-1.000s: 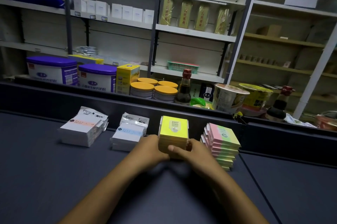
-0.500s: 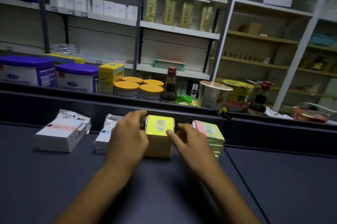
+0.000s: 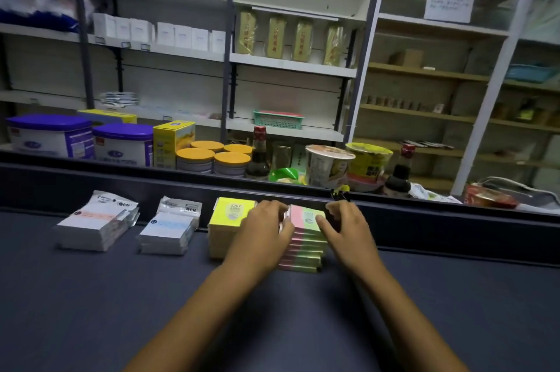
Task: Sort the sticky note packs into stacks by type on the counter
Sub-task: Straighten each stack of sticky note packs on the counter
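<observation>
Curled fingers of the left hand (image 3: 264, 229) and right hand (image 3: 345, 227) are clasped around the pink-and-green sticky note stack (image 3: 304, 246) on the counter (image 3: 91, 296).

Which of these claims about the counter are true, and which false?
1. Four stacks sit on the counter. True.
2. Both hands are at the yellow stack. False: the left hand and right hand flank the pink-green stack.
3. The yellow stack stands left of the pink-green stack. True.
4. The right hand holds a bottle. False: it touches the pink-green stack.
</observation>
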### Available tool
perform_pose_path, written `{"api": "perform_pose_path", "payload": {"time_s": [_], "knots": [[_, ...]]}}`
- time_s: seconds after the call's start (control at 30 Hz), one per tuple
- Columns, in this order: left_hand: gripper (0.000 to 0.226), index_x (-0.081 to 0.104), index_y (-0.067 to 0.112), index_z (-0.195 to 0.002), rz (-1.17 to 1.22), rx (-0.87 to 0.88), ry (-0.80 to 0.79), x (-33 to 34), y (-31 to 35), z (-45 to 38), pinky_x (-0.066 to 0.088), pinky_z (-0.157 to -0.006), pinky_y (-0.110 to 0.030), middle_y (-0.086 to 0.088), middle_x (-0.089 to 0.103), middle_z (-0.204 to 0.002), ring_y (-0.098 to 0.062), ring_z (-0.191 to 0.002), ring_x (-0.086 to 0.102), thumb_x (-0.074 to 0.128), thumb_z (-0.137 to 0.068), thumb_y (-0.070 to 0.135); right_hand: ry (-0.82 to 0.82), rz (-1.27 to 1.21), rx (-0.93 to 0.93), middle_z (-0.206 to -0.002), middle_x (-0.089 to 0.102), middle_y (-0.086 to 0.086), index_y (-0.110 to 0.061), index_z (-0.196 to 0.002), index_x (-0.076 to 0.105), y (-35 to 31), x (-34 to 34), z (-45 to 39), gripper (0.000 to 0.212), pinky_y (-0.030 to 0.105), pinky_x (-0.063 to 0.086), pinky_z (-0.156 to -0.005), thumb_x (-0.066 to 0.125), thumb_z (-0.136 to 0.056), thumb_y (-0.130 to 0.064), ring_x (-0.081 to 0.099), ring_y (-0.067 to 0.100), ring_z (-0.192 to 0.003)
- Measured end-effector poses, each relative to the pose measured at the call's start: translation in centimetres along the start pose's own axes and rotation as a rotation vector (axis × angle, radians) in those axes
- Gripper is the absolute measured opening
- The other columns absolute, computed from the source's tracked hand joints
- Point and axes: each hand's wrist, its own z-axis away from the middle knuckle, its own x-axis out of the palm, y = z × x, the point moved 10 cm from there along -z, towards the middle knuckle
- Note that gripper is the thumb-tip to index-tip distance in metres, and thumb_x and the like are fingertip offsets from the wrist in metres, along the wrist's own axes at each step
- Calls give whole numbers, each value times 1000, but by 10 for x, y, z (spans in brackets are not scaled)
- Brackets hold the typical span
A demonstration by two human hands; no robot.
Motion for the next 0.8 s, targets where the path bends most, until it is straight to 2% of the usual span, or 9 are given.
{"api": "perform_pose_path", "payload": {"time_s": [0.1, 0.17, 0.27, 0.33, 0.43, 0.5, 0.6, 0.73, 0.8], "knots": [[34, 60, 10, -106, -206, -157, -95, 31, 3, -6, 43, -92, -40, -12, 64, -108, -30, -105, 59, 41, -97, 38, -130, -99, 185, -124, 54, 6, -11, -127, 54, 39, 10, -1, 50, 31, 45, -93, 62, -93, -47, 56, 22, -115], [41, 56, 9, -114, -331, -232, -116, 46, 1, -7, 39, -100, -41, -15, 64, -116, -33, -112, 58, 35, -98, 41, -247, -162, 288, -120, 60, 9, -9, -124, 54, 59, 29, 2, 57, 32, 47, -87, 61, -91, -54, 61, 25, -108], [47, 51, 9, -121, -353, -353, -141, 64, -19, -2, 41, -100, -40, -16, 63, -123, -34, -116, 58, 30, -100, 46, -396, -532, 417, -75, 62, 3, -7, -91, 60, 61, 60, 15, 55, 29, 48, -61, 62, -82, -61, 57, 15, -63], [53, 52, 11, -122, -314, -400, -164, 77, -32, 0, 39, -100, -38, -16, 64, -123, -33, -118, 58, 26, -99, 51, -428, -674, 417, -57, 52, -5, -11, -79, 59, 56, 69, 15, 43, 22, 41, -52, 61, -88, -53, 47, 9, -50], [62, 52, 12, -125, -199, -463, -204, 88, -47, -2, 39, -101, -37, -18, 62, -126, -33, -120, 56, 26, -97, 60, -454, -694, 404, -62, 61, 2, -6, -87, 64, 56, 72, 12, 41, 25, 49, -55, 63, -91, -47, 58, 15, -55], [65, 54, 11, -126, -101, -500, -195, 89, -56, -1, 42, -102, -38, -17, 63, -126, -32, -120, 56, 30, -96, 63, -476, -702, 411, -76, 72, 13, 0, -96, 70, 58, 73, 13, 55, 32, 59, -66, 62, -90, -54, 72, 28, -71], [67, 57, 11, -125, -17, -517, -167, 88, -62, -1, 43, -101, -38, -15, 64, -126, -30, -119, 57, 31, -95, 64, -449, -712, 444, -93, 75, 22, 2, -103, 71, 63, 70, 15, 64, 37, 62, -76, 58, -90, -59, 74, 34, -88], [65, 59, 9, -123, 56, -521, -131, 88, -66, 3, 44, -101, -39, -13, 66, -123, -29, -116, 59, 37, -94, 63, -405, -756, 478, -92, 77, 18, 1, -105, 69, 64, 69, 16, 51, 35, 62, -77, 62, -92, -48, 76, 29, -84], [65, 55, 8, -132, 127, -529, -111, 87, -65, 4, 43, -105, -39, -12, 62, -131, -28, -122, 56, 44, -94, 59, -413, -809, 496, -91, 77, 15, 0, -104, 69, 63, 69, 18, 42, 30, 62, -71, 64, -93, -40, 76, 27, -83]]}}
